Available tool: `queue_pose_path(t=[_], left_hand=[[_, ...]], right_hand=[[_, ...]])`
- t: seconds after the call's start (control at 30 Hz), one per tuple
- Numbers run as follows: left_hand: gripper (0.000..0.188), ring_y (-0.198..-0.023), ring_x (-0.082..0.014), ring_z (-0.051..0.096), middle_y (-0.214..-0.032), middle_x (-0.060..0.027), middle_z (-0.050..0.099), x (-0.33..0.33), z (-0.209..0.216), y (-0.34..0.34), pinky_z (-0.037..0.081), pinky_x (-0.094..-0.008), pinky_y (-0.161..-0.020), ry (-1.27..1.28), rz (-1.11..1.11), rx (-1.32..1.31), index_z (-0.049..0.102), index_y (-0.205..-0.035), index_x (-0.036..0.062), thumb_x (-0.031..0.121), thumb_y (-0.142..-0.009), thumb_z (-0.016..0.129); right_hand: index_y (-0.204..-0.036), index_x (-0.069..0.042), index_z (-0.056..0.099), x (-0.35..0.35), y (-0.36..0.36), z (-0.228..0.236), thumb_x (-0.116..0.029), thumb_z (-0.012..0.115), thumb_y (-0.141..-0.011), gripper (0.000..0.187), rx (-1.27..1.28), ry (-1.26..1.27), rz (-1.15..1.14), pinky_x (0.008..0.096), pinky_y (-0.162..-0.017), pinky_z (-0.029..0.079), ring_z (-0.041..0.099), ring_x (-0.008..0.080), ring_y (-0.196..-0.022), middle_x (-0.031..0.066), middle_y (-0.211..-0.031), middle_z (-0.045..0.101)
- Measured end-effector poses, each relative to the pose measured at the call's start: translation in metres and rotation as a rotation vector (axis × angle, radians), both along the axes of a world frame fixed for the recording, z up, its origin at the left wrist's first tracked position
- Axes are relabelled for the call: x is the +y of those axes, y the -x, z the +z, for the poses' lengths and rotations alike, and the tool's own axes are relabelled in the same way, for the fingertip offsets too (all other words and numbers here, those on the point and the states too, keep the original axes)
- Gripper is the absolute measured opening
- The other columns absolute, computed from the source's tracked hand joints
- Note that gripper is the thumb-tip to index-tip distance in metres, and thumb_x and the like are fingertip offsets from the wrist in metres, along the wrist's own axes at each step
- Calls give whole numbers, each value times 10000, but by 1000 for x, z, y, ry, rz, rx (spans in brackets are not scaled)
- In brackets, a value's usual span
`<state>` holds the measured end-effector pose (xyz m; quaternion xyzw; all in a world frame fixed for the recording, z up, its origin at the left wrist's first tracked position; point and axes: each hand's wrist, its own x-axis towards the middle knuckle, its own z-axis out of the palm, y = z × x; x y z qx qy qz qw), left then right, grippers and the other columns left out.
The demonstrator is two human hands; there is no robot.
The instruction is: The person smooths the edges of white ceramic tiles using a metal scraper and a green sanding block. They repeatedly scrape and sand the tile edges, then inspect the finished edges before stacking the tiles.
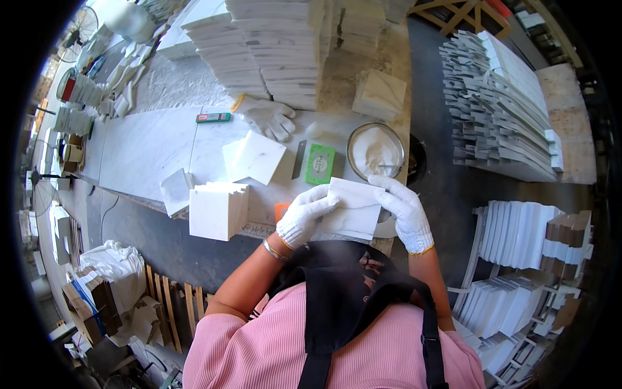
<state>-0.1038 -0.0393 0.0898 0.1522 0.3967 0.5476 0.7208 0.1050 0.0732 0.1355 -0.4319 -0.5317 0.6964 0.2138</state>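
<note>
A white marble tile (352,211) with faint grey veins is held up in front of my chest, over the table's near edge. My left hand (307,215), in a white knitted glove, grips its left edge. At the tile's right edge is my gloved right hand (405,212), fingers closed around the upper corner. Just beyond the tile stand a round metal bowl (350,159) of white powder or paste and a green box (319,164). A thin grey blade (299,159) lies beside the box. Partly hidden by my left hand is an orange object (281,211).
Left on the table (142,139) are a tile stack (217,211), loose tiles (259,157), an empty glove (267,117) and a small green-and-red case (213,117). Tall slab stacks (272,45) rise behind. Further stone piles (502,104) and racked slabs (518,233) stand right.
</note>
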Motion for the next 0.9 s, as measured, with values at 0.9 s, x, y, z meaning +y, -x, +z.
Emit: queue_pose_path(t=[0.9], left_hand=[[554,-1084,-180,634,-1207,-62,650,8,-14,-28,522,-345,-932,14,104,-204,491,-1409,20,194,-922,688]], right_hand=[[-1362,20,565,-24,-17,-31,-46,614,-919,451,223,250,-253,262,-744,525,653,161,-969,128,-1200,675]])
